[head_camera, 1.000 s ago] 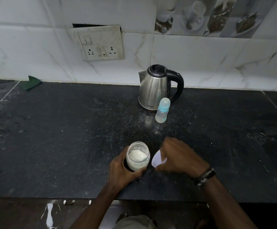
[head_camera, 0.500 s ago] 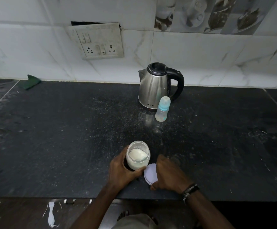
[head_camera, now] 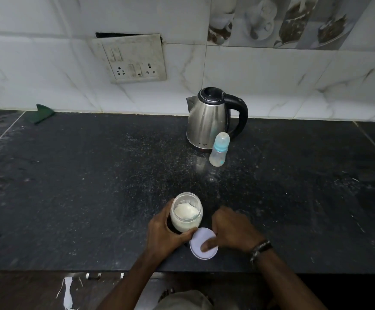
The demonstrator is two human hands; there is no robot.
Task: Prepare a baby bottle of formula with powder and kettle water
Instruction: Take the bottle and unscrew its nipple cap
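The left hand [head_camera: 167, 233] grips the open clear glass jar of white powder [head_camera: 186, 212] near the front edge of the dark stone counter [head_camera: 81, 186]; the right hand [head_camera: 231, 231], fingers loosely curled, rests a thumb on the round white lid [head_camera: 204, 243] lying flat just beside it. The jar-opening step looks finished; next, I judge, the capped clear baby bottle with the teal collar [head_camera: 219, 149], standing against the steel electric kettle [head_camera: 208, 119] well behind, must be fetched and uncapped.

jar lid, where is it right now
The white jar lid lies flat on the black counter near its front edge, just right of the powder jar, under the right hand.
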